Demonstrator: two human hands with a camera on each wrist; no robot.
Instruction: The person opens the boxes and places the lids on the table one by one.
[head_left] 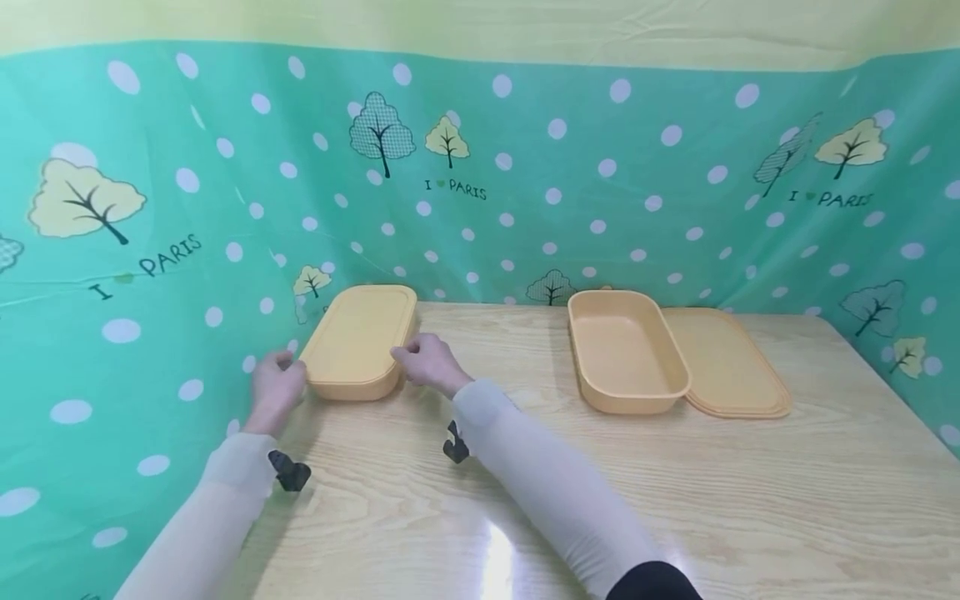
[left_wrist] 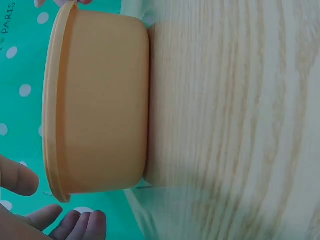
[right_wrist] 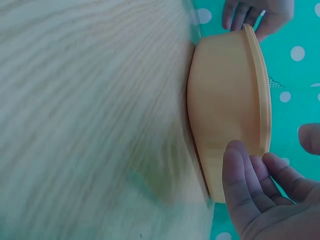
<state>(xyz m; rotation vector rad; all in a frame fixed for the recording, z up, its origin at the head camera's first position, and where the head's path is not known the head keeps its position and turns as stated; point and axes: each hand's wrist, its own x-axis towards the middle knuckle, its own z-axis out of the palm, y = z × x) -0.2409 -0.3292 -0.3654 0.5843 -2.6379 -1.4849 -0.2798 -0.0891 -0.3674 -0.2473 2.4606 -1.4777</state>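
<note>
My left hand point(head_left: 277, 388) and right hand point(head_left: 432, 363) are bare; above them, my left sleeve point(head_left: 198, 529) and right sleeve point(head_left: 558, 487) are pale greyish-white, with softly gathered cuffs. An angular black piece point(head_left: 290, 472) juts beside the left cuff, a matching one point(head_left: 455, 443) beside the right. Rounded black fabric point(head_left: 654, 582) edges my right sleeve.

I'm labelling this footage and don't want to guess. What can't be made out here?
- Inside of the closed container: head view, covered by its fitted lid.
- Left edge of the loose lid: head view, hidden by the open container.
- Part of the closed container's wall: right wrist view, behind the right hand.
- Much of the left hand's palm: left wrist view, cut off by the picture's edges.
</note>
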